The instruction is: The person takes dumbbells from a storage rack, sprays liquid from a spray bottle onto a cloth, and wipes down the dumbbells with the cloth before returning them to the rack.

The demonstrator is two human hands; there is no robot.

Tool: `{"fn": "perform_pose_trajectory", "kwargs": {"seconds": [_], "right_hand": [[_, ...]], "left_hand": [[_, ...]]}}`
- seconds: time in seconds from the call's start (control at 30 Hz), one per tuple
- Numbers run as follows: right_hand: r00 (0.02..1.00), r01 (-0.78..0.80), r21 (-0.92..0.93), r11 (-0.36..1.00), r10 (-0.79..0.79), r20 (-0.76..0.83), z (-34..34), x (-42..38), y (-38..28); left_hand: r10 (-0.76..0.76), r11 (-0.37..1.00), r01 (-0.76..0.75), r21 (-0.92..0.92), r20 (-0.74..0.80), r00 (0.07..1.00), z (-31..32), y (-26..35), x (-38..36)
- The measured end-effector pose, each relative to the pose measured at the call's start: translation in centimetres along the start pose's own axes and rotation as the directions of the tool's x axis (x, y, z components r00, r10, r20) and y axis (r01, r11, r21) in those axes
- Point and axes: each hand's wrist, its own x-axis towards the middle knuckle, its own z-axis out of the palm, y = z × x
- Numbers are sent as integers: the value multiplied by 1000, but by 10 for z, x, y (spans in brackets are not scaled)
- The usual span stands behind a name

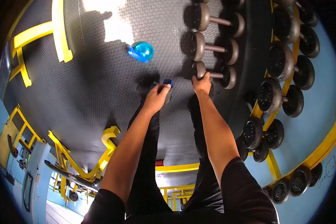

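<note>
My left hand point(157, 98) is closed around a small dark blue thing, which looks like a folded cloth point(168, 82), above the floor in front of my feet. My right hand point(202, 85) grips the left end of a grey dumbbell point(215, 75), fingers over its round head. This dumbbell lies on the floor, nearest to me in a row. Beyond it lie a second dumbbell point(214, 48) and a third point(219, 20). A translucent blue bottle point(143, 50), apparently with a spray head, stands ahead of my left hand.
A rack point(295, 44) with yellow bars and several black dumbbells runs along the right, beside a blue wall point(313, 123). Yellow machine frames stand at the far left point(59, 30) and lower left point(109, 143). Dark textured matting point(100, 67) covers the floor.
</note>
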Motion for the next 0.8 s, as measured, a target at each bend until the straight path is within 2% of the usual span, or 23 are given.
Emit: {"fn": "perform_pose_trajectory", "kwargs": {"seconds": [0.07,0.13,0.17,0.2,0.27,0.33,0.37,0.47,0.5,0.53,0.6,0.63,0.67,0.73,0.77,0.8], "right_hand": [[999,19,-41,999,-20,-29,-9,-5,-6],[1000,-9,-137,991,10,10,-23,-12,-7],[999,-1,-167,986,6,33,-34,-18,-7],[998,8,-195,981,3,56,-46,-25,-7],[986,160,-134,978,-153,63,-65,-31,11],[971,51,-79,996,-32,235,-97,-39,4],[952,-76,-136,988,112,283,-104,-39,-3],[953,-9,-13,1000,13,304,-109,-55,-15],[920,2,25,1000,-12,392,-103,-57,-15],[859,-54,8,999,42,510,-112,-82,-58],[819,90,4,996,-77,569,-79,-85,-53],[790,146,-4,989,-114,602,-63,-89,-58],[760,202,-9,979,-151,632,-46,-92,-63],[710,232,-27,972,-151,688,-15,-95,-74],[727,275,-17,961,-197,658,4,-96,-74],[742,316,-8,949,-241,625,21,-96,-77]], "left_hand": [[-13,1000,13,-13,-5,1000,2,-2,-1],[-70,998,68,18,91,993,5,-7,-6],[-9,1000,10,-29,51,999,12,-9,-12],[21,998,-14,-58,115,993,12,-4,-21],[26,999,-31,28,144,989,23,-26,-21],[14,988,-30,150,107,994,25,-23,-32],[29,986,-43,164,88,996,22,-21,-39],[-19,985,6,174,71,997,3,-16,-51],[-16,992,9,130,51,999,-9,-10,-59],[-12,993,8,120,33,999,-13,-24,-56],[123,986,-107,131,-125,985,-12,-68,-44],[165,986,-164,13,-126,978,-19,-73,-37],[167,986,-167,14,-139,976,-20,-79,-35],[-22,985,-36,-170,-327,945,-34,-65,-41],[-153,972,86,-218,-312,938,-45,-58,-42],[-155,972,88,-216,-318,935,-46,-63,-36]]}}
